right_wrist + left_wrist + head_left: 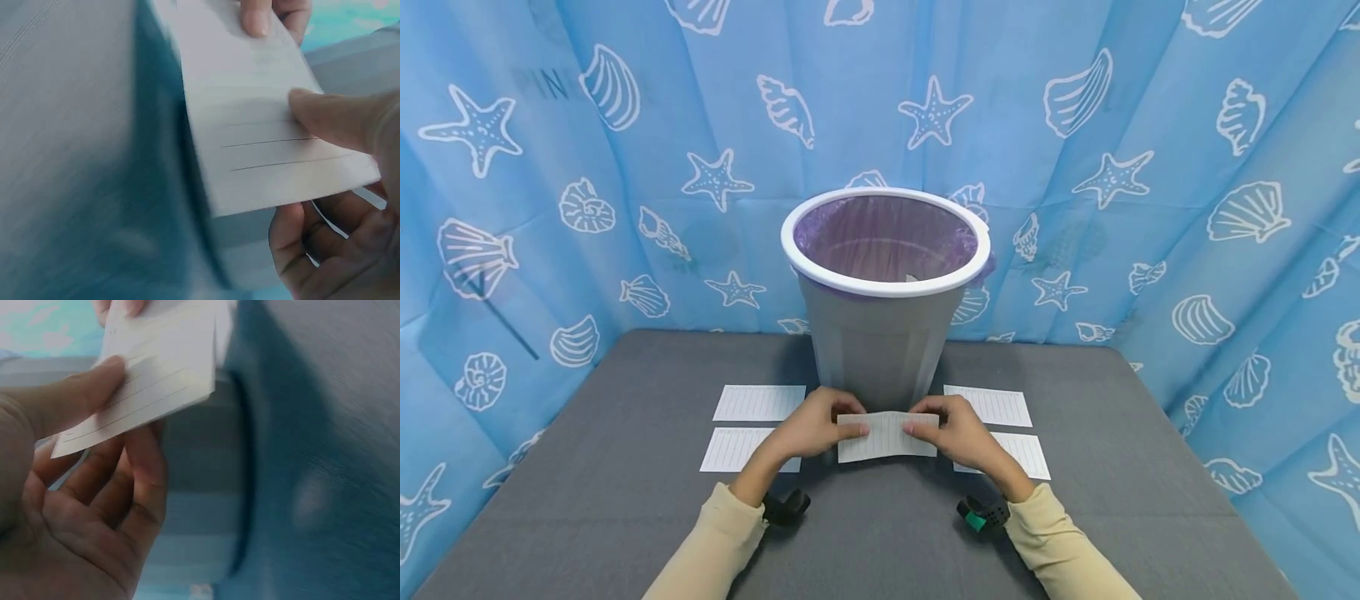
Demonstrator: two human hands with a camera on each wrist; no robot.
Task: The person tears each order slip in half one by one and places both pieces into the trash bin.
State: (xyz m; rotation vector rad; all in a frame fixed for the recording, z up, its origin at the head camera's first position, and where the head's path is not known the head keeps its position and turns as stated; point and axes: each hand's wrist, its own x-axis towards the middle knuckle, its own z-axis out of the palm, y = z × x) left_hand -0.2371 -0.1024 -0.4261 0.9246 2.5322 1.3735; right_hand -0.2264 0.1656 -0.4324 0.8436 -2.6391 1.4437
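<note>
A lined white paper slip (887, 442) is held between both hands just in front of the grey bin, slightly bent along its length. My left hand (811, 423) pinches its left end, thumb on top and fingers beneath. At the right end, my right hand (961, 432) grips it the same way. In the left wrist view the thumb presses the printed face of the slip (156, 375). From the right wrist, the ruled lines of the slip (250, 131) show beside the other thumb.
Behind the hands stands a grey bin (880, 342) with a white rim and purple liner. Two lined slips lie at left, an upper slip (758, 402) and a lower slip (730, 450). Two more lie at right, an upper slip (996, 408) and a lower slip (1028, 454), on the grey table (587, 467).
</note>
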